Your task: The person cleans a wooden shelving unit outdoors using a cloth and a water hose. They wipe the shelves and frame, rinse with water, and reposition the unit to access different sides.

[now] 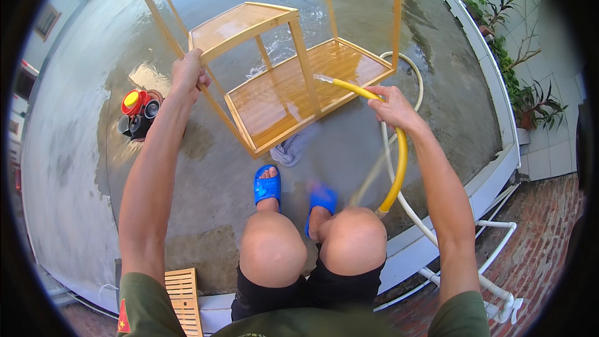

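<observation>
A wooden shelf frame (306, 63) stands tilted on the wet concrete, its lower board (281, 98) shiny with water. My left hand (189, 72) grips its left side, where the small upper shelf (238, 23) meets an upright. In my right hand (390, 105) is a yellow hose (401, 159), whose end points left over the lower board with water coming out. The yellow hose joins a long white hose (419, 79) that curls behind it. Beneath the near edge of the frame lies a wet grey cloth (288, 150).
Several stacked pots and tubs (139, 112) sit on the floor at left. A slatted wooden panel (182, 297) lies near the lower left. White pipes (496, 290) and a raised white curb (486, 173) run along the right, with potted plants (529, 112) beyond. Puddles cover much concrete.
</observation>
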A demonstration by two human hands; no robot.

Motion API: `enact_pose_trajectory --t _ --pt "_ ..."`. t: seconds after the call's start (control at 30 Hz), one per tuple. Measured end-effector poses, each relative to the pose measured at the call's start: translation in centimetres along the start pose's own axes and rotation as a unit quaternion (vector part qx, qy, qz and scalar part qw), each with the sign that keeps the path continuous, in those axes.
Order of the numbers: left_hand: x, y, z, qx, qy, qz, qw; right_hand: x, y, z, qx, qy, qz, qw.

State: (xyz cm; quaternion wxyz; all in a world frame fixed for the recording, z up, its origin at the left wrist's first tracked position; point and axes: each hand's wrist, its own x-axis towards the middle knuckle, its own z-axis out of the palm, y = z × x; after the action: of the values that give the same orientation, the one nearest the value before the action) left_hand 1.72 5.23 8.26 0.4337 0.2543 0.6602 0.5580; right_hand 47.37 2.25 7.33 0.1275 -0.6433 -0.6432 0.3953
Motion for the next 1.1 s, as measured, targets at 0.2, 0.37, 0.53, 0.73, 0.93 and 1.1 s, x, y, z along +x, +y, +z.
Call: enact_pose_trajectory --t 0.2,0.37,0.53,0.73,0.93,1.1 --pt "-0.3 -0.4 0.1 0.020 0.004 0.005 1.000 2.4 1.0 0.4 -0.029 -0.077 0.044 0.996" --pt "-0.5 0.1 -0.1 0.019 -0.002 0.009 1.000 1.9 2.0 2.3 -0.055 -0.061 0.052 0.995" --pt "-0.9 0.3 0.2 0.024 -0.003 -0.002 1.000 1.9 1.5 4.0 -0.064 -0.122 0.054 0.989" --pt "-1.1 0.5 0.6 0.032 0.011 0.002 0.999 3.1 1.3 8.7 -0.047 -0.129 -0.074 0.988" --pt "-1.5 0.5 0.6 0.041 0.000 0.003 0.999 4.4 2.2 14.1 -0.064 -0.169 -0.131 0.975" --pt "-1.3 0.3 -0.7 0.050 0.012 0.000 0.999 4.0 0.9 16.4 -0.065 -0.188 -0.165 0.966"
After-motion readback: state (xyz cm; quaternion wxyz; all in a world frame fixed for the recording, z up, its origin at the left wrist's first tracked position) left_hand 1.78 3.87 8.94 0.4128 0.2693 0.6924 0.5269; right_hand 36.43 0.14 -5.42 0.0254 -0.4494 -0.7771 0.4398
